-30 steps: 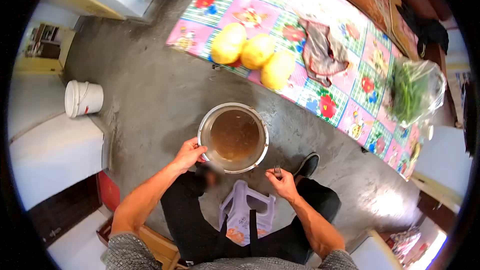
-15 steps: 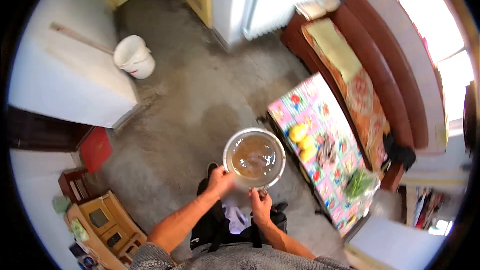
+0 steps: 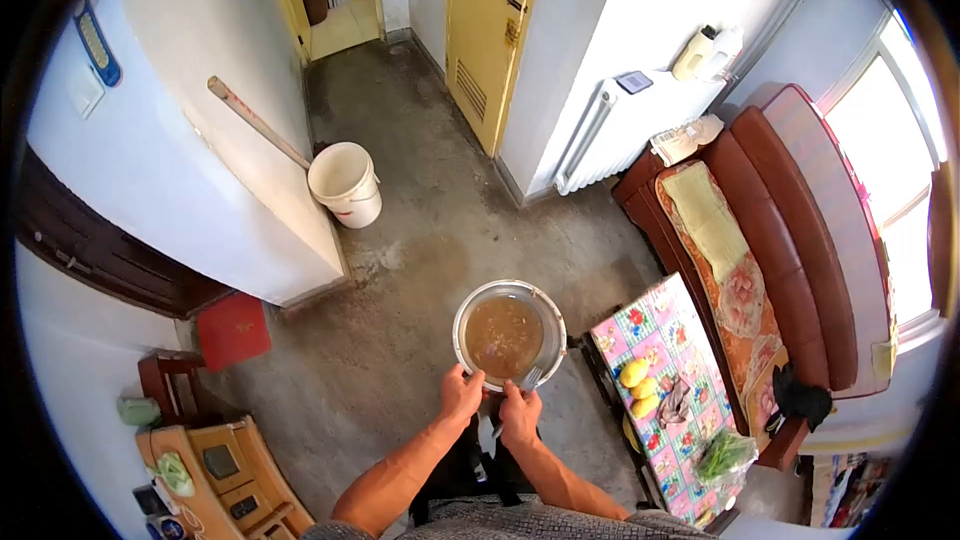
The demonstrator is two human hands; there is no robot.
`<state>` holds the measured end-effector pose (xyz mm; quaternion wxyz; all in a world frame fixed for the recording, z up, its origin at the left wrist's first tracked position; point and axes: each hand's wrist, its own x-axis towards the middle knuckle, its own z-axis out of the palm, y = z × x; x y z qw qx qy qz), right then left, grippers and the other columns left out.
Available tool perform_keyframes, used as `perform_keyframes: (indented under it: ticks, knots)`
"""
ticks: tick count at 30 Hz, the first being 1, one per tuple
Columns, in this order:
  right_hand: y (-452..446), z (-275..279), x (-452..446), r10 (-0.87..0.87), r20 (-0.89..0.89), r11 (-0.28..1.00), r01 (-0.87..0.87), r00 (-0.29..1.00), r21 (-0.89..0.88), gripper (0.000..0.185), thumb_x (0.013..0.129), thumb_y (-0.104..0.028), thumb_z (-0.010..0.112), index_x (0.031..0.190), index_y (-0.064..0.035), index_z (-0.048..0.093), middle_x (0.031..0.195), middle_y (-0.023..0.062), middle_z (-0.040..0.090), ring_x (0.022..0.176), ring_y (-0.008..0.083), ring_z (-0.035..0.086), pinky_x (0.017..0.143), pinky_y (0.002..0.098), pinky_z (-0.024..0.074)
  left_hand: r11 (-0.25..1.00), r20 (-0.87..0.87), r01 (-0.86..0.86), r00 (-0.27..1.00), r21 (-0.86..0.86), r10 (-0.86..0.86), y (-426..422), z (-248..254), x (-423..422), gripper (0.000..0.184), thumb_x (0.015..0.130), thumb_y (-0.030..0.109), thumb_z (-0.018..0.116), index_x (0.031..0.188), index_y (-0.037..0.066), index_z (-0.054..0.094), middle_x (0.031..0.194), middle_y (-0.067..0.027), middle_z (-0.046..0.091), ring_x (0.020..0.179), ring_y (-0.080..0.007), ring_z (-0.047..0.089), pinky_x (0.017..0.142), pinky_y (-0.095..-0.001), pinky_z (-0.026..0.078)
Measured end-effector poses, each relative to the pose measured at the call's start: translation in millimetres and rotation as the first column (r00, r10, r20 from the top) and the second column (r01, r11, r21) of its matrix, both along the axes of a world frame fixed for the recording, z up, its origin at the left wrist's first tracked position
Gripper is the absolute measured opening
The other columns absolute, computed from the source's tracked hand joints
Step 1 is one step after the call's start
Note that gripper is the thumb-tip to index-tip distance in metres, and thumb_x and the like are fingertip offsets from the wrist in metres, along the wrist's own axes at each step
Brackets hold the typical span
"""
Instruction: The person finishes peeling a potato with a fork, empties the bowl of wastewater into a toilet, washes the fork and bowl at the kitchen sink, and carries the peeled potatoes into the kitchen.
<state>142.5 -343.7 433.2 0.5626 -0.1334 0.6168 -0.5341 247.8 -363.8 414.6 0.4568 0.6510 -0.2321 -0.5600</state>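
A round metal basin [image 3: 505, 332] with brownish, murky water in it is held out in front of my body, above the floor. My left hand [image 3: 462, 393] is closed on its near rim at the left. My right hand [image 3: 520, 411] grips the near rim further right, and a metal fork [image 3: 531, 378] sticks up from its fingers against the basin's edge. Small pale bits show in the water. The fingers beneath the rim are hidden.
A white bucket [image 3: 345, 183] stands by the wall corner, a wooden handle [image 3: 258, 124] leaning behind it. On my right is a low table with a patterned cloth [image 3: 640, 325], bearing yellow potatoes [image 3: 640, 387] and bagged greens [image 3: 725, 457]. Beyond it stands a brown sofa [image 3: 783, 240].
My view has tilted up, showing more of the yellow door and hallway. Bucket, table and sofa sit lower and further right in view. Both hands still hold the basin.
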Motion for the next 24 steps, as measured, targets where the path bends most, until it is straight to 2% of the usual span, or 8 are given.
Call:
perform_keyframes:
  ticks: [4, 9, 11, 12, 15, 17, 21, 24]
  knots:
    - [-54.6, -19.5, 16.5, -0.022, -0.059, 1.0, 0.021, 0.998, -0.014, 0.007, 0.082, -0.008, 0.063, 0.079, -0.0049, 0.058, 0.058, -0.0002, 0.05, 0.041, 0.0097, 0.04, 0.037, 0.0276, 0.0284, 0.995, 0.024, 0.047, 0.999, 0.091, -0.049, -46.6, 48.7, 24.8, 0.02, 0.089, 0.014, 0.066, 0.102, 0.0, 0.061, 0.085, -0.0071, 0.066, 0.066, -0.0134, 0.063, 0.057, -0.0288, 0.055]
    - [-144.6, -12.5, 22.2, -0.071, -0.024, 0.998, 0.07, 0.997, -0.003, 0.014, 0.082, -0.007, 0.061, 0.069, -0.0038, 0.057, 0.055, 0.0012, 0.05, 0.043, 0.0113, 0.042, 0.038, 0.0294, 0.0286, 0.983, -0.103, 0.179, 0.979, 0.045, -0.174, -117.0, 44.3, 64.0, 0.031, 0.089, 0.021, 0.07, 0.112, 0.003, 0.061, 0.096, -0.0029, 0.065, 0.081, -0.0122, 0.063, 0.064, -0.027, 0.055]
    - [-179.0, 5.3, 22.8, -0.075, -0.114, 0.997, 0.076, 0.991, 0.004, 0.016, 0.081, -0.007, 0.059, 0.066, -0.0033, 0.057, 0.055, 0.0005, 0.049, 0.045, 0.0107, 0.042, 0.04, 0.0291, 0.0288, 0.988, -0.221, 0.148, 0.966, 0.046, -0.135, -149.4, 46.9, 85.5, 0.035, 0.091, 0.024, 0.07, 0.117, 0.003, 0.059, 0.1, -0.0029, 0.064, 0.082, -0.0124, 0.063, 0.064, -0.0271, 0.055]
    - [-201.6, 6.1, 19.3, -0.105, -0.096, 0.994, 0.105, 0.99, 0.001, 0.016, 0.081, -0.007, 0.059, 0.066, -0.0033, 0.057, 0.055, 0.0005, 0.049, 0.045, 0.0107, 0.042, 0.04, 0.0291, 0.0288, 0.984, -0.214, 0.127, 0.972, 0.126, -0.098, -168.1, 56.3, 97.8, 0.039, 0.091, 0.026, 0.069, 0.121, 0.004, 0.058, 0.102, -0.003, 0.064, 0.082, -0.013, 0.063, 0.064, -0.027, 0.055]
    - [-242.7, 6.1, 15.5, -0.046, -0.157, 0.999, 0.046, 0.987, -0.004, 0.011, 0.081, -0.006, 0.059, 0.071, -0.0025, 0.058, 0.058, -0.0001, 0.05, 0.047, 0.0096, 0.042, 0.043, 0.0288, 0.0286, 0.991, -0.178, 0.075, 0.982, 0.107, -0.056, -218.0, 49.8, 141.2, 0.039, 0.091, 0.026, 0.069, 0.121, 0.004, 0.058, 0.104, -0.0035, 0.064, 0.084, -0.0132, 0.064, 0.065, -0.0272, 0.055]
    - [-271.0, 15.4, 10.3, -0.062, -0.219, 0.993, 0.038, 0.974, -0.114, 0.007, 0.08, -0.005, 0.059, 0.074, -0.0029, 0.058, 0.059, -0.0016, 0.049, 0.049, 0.0082, 0.041, 0.044, 0.0283, 0.028, 0.995, -0.07, 0.055, 0.996, 0.087, -0.049, -260.0, 68.6, 162.2, 0.036, 0.092, 0.025, 0.069, 0.119, 0.003, 0.059, 0.103, -0.0059, 0.065, 0.084, -0.0162, 0.065, 0.065, -0.0309, 0.055]
    - [-333.3, 31.6, 9.6, -0.012, -0.208, 1.0, 0.016, 0.978, 0.015, 0.01, 0.08, -0.005, 0.059, 0.071, -0.0049, 0.055, 0.059, -0.0028, 0.049, 0.048, 0.0087, 0.042, 0.044, 0.0279, 0.0286, 0.999, -0.107, 0.029, 0.994, -0.041, -0.034, -358.3, 75.4, 203.6, 0.024, 0.092, 0.025, 0.069, 0.1, 0.004, 0.061, 0.089, -0.0044, 0.066, 0.076, -0.0135, 0.063, 0.062, -0.0287, 0.054]
    - [-374.1, 41.4, 16.2, 0.003, -0.219, 1.0, -0.005, 0.976, -0.008, 0.014, 0.081, -0.006, 0.06, 0.068, -0.0065, 0.054, 0.057, -0.0023, 0.049, 0.046, 0.0095, 0.041, 0.042, 0.0283, 0.0271, 0.988, -0.082, 0.079, 0.993, -0.133, -0.09, -447.5, 87.3, 227.2, 0.023, 0.092, 0.026, 0.067, 0.089, 0.005, 0.059, 0.081, -0.0034, 0.064, 0.071, -0.0111, 0.061, 0.058, -0.027, 0.053]
